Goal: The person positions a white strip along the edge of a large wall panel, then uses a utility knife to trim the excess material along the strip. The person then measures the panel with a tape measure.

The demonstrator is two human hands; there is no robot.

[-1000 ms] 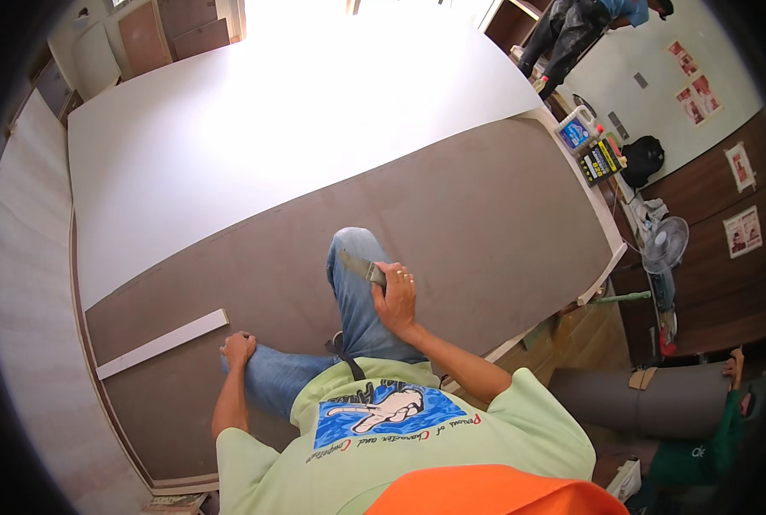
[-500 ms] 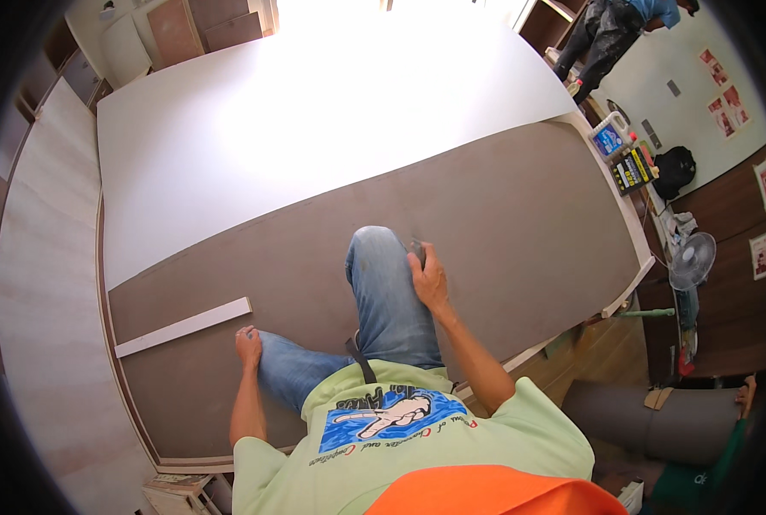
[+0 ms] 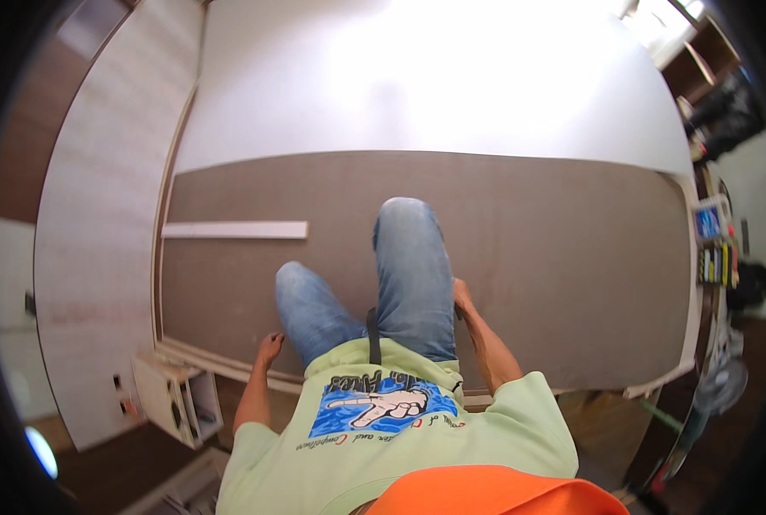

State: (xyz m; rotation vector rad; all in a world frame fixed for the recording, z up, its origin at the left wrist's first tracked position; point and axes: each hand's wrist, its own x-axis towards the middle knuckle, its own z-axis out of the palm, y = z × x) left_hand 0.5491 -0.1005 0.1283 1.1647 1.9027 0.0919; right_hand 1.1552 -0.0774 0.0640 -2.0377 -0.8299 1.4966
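My right hand (image 3: 459, 294) is down against the outside of my raised right thigh (image 3: 410, 271); its fingers and anything in them are mostly hidden. My left hand (image 3: 271, 345) hangs beside my bent left leg (image 3: 314, 311) with its fingers curled, and what is in them, if anything, is too small to make out. Both knees rise over a brown sheet panel (image 3: 563, 257), whose far side borders a white sheet (image 3: 263, 120). A narrow white strip (image 3: 235, 230) lies on the brown panel at the left.
A tall pale panel (image 3: 91, 223) lines the left, above a small wooden box (image 3: 177, 399). Along the right edge are a white jug (image 3: 711, 219), a black-yellow can (image 3: 716, 263), a fan (image 3: 719, 386) and another person's dark-trousered legs (image 3: 726, 116).
My view has swung left, squaring up the panels. My right hand, earlier shut on a putty knife above my thigh, has lowered beside it, the knife hidden. My left hand has left my left knee.
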